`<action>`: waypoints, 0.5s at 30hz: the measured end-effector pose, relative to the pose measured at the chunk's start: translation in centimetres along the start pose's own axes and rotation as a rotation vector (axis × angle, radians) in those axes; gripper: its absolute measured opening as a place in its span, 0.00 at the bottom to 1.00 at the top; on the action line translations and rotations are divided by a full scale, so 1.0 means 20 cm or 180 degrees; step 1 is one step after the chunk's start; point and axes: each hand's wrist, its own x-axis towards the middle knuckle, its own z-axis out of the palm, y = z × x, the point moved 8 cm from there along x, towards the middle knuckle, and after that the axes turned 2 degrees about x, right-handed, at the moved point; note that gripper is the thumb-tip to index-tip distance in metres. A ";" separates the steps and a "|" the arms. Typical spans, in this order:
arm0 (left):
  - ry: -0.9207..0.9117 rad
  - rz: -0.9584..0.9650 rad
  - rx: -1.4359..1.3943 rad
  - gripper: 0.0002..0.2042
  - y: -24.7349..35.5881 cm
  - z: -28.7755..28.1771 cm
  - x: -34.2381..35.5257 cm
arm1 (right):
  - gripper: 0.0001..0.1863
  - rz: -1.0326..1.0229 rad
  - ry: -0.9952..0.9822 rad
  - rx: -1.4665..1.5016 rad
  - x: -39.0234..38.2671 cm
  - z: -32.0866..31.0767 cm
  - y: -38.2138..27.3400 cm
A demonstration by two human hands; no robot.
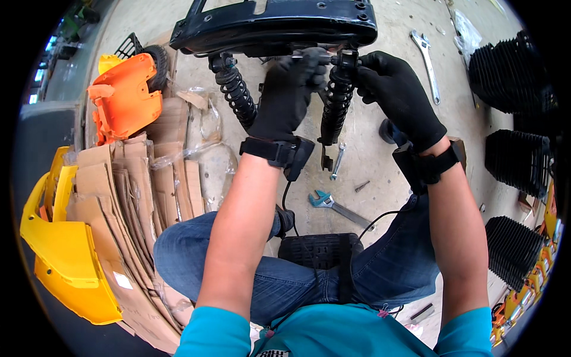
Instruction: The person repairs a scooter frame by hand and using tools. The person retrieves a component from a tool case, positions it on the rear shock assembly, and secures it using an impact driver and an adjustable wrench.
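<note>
A black metal frame (273,30) spans the top of the view, with two black coil-spring shock absorbers below it, one at left (232,89) and one nearer the middle (336,104). My gloved left hand (285,89) is closed at a horizontal metal part beside the middle shock's upper mount (346,59); its exact grip is unclear. My gloved right hand (392,89) has its fingers curled at the other side of that mount; what lies between them is hidden. A small wrench (338,162) lies on the floor beside that shock's lower end.
An adjustable wrench (333,203) lies between my knees, another (428,68) at upper right. At left are flattened cardboard (137,196), orange panels (125,89) and yellow panels (71,256). Several black finned stacks (514,160) line the right side. A black mat (309,250) is by my legs.
</note>
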 end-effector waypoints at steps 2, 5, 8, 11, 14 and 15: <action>0.0077 0.0032 -0.0150 0.14 0.02 -0.05 0.00 | 0.11 -0.0047 0.0019 0.0020 0.00 0.00 -0.01; -0.0044 0.0028 -0.0318 0.13 0.05 -0.06 -0.01 | 0.11 -0.0076 0.0071 -0.0148 0.00 0.00 -0.02; -0.0068 -0.0038 -0.0289 0.13 0.02 -0.03 -0.02 | 0.10 -0.0116 0.0105 -0.0259 0.00 -0.01 -0.02; -0.0142 -0.0042 -0.0282 0.13 -0.01 0.02 0.00 | 0.09 -0.0127 0.0136 -0.0220 0.00 0.00 -0.02; -0.0069 0.0006 -0.0142 0.12 -0.01 0.02 0.01 | 0.08 -0.0307 0.0225 -0.0420 0.00 -0.01 -0.03; -0.0042 -0.0016 -0.0027 0.12 -0.01 0.02 0.01 | 0.08 -0.0396 0.0276 -0.0564 0.00 -0.01 -0.03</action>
